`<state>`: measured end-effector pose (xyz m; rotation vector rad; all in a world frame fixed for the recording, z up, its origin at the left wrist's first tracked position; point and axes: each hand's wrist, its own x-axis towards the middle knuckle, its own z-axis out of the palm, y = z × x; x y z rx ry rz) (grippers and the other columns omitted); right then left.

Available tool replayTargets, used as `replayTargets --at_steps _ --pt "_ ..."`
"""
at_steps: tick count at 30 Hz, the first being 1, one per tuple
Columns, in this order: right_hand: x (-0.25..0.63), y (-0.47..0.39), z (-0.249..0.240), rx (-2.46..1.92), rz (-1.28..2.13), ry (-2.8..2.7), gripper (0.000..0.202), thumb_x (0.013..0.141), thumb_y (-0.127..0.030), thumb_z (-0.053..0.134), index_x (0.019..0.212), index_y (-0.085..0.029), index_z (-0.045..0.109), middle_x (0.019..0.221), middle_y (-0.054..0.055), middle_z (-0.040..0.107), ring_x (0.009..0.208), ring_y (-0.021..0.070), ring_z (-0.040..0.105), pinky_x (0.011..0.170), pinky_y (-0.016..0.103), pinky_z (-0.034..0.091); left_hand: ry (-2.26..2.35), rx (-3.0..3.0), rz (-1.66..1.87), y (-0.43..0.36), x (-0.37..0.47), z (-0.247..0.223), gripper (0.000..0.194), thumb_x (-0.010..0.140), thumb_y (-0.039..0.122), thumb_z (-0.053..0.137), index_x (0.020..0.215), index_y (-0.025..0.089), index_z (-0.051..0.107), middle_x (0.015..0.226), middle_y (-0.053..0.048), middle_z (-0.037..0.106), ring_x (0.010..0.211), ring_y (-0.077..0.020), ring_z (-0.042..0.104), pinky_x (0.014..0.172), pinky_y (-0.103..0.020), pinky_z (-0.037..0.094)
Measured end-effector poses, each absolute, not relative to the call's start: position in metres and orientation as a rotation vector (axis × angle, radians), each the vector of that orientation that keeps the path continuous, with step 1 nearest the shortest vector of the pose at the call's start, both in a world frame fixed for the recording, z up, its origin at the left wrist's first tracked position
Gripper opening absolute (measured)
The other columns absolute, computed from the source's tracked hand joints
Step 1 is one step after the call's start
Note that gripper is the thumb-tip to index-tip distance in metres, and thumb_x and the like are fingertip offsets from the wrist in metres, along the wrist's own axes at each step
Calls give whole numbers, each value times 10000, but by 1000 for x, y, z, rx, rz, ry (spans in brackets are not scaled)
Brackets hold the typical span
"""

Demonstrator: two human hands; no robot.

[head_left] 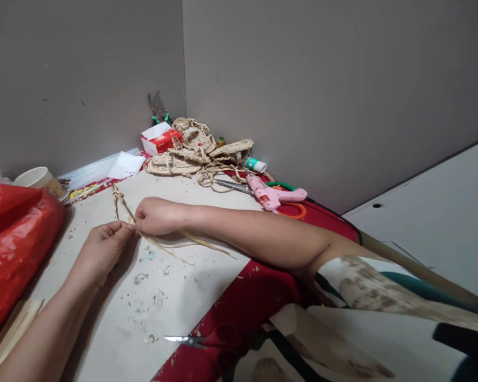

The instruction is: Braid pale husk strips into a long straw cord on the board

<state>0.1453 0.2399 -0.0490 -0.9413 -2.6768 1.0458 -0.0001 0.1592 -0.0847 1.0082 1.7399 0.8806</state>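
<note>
A braided straw cord runs from the far side of the white board down to my fingers. My left hand pinches it near its working end, thumb and forefinger pressed together. Just beyond and to the right, my right hand is closed on the same cord, its fingertips partly hidden behind the back of the hand. Loose straw strands trail from the hands to the right, passing beneath my right forearm. The two hands are almost touching.
Coiled straw braids, a red box and pliers sit in the corner. A pink glue gun lies beside orange-handled scissors. Small scissors rest near me. Left are a red plastic bag and a paper cup.
</note>
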Motion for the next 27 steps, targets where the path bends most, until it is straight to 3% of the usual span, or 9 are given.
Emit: replayTargets --at_steps 5,9,12,20,27 --pt "143 224 -62 -1021 1548 -2378 232 837 -230 445 656 -132 552 485 2 522 398 89 444 439 202 379 1673 926 997 157 6 -78 262 668 369 657 585 183 492 411 106 305 352 -31 194 354 -166 128" --pt "141 220 -71 -984 1385 -2449 277 812 -182 415 581 -143 562 525 27 591 439 101 498 484 207 407 1614 867 1051 155 7 -75 335 682 352 659 524 198 407 420 110 265 351 -27 178 343 -162 122" --pt "140 221 -72 -970 1225 -2530 289 806 -188 424 575 -142 592 580 48 629 560 129 564 558 216 418 1583 844 1075 155 6 -76 354 678 374 687 523 187 430 416 110 274 350 -21 183 339 -154 122" --pt "143 207 -59 -875 810 -2812 310 854 -250 358 852 -119 639 845 133 672 703 194 561 596 279 366 1535 787 1102 155 3 -78 286 610 357 724 573 175 507 378 112 315 333 -22 206 342 -146 137" --pt "150 224 -47 -865 897 -2443 303 877 -312 409 665 -146 547 660 13 532 618 104 445 561 227 310 1486 777 1088 154 1 -79 367 601 396 755 558 180 461 395 127 272 337 -12 170 348 -156 105"
